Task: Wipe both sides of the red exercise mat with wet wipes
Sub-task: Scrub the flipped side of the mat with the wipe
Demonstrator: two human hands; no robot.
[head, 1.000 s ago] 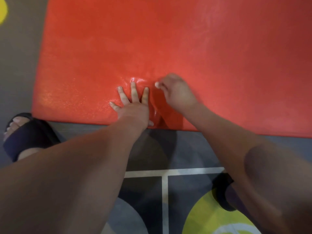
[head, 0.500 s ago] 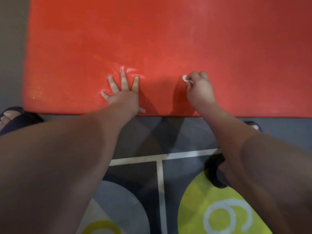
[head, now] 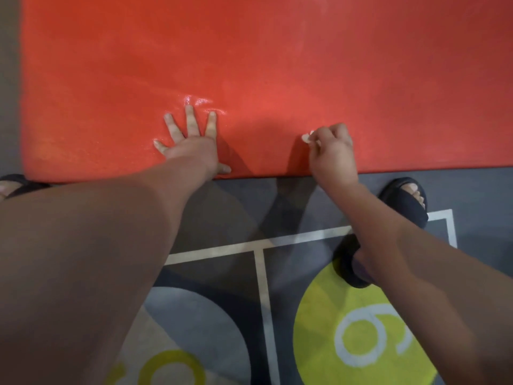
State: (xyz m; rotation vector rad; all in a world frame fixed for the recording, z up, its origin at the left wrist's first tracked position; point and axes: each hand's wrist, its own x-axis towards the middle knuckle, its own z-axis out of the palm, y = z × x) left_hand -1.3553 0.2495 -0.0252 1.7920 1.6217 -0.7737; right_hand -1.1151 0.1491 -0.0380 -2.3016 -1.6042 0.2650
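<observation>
The red exercise mat (head: 277, 56) lies flat on the floor and fills the upper half of the view, with a wet shine just beyond my left fingertips. My left hand (head: 191, 145) presses flat on the mat near its front edge, fingers spread and straight. To its right, my right hand (head: 331, 151) rests on the mat with curled fingers, pinching a small balled white wet wipe (head: 306, 138) whose tip shows at the fingertips.
A dark grey floor (head: 472, 195) with pale lines and yellow-green numbered circles (head: 319, 329) lies in front of the mat. My feet in black sandals stand at the mat's front edge, one at the far left (head: 16, 184) and one at the right (head: 408, 201).
My right hand has slid to the right along the mat with the wipe, away from my left hand. The left hand stays pressed flat. The view has shifted slightly.
</observation>
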